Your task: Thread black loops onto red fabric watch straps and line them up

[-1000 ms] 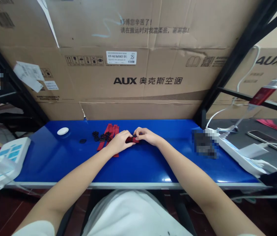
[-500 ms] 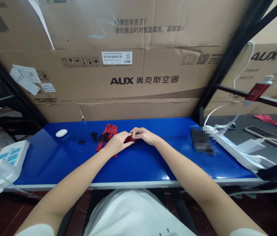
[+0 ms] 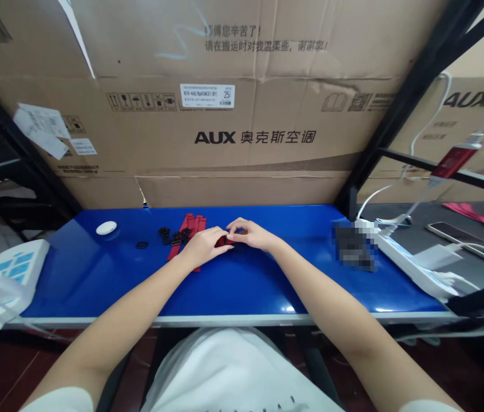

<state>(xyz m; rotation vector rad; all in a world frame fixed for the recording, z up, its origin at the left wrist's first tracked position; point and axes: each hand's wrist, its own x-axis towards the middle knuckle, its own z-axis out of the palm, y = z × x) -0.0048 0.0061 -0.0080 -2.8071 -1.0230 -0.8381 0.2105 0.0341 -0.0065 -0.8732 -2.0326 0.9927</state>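
Observation:
My left hand (image 3: 205,247) is closed around a short piece of red strap (image 3: 223,241), with thumb and fingers on either side of it. The fingertips of my right hand (image 3: 248,233) pinch the same strap at its right end; my fingers hide most of it. Just left of my left hand, more red straps (image 3: 188,223) lie in a bundle, partly covered by that hand and wrist. Several black plastic buckles (image 3: 176,237) rest on and beside the bundle. A single black slider buckle (image 3: 142,245) lies apart, further left.
The blue tabletop (image 3: 242,292) ends at a tall cardboard box (image 3: 250,166). A white round object (image 3: 106,228) sits at the back left. Power strips (image 3: 19,274) flank the table, the right one (image 3: 417,269) beside a phone (image 3: 460,236). Black frame posts (image 3: 379,137) rise at both sides.
The view has shifted slightly. My right fingertips have moved a little on the red strap, and less of the strap shows between my hands.

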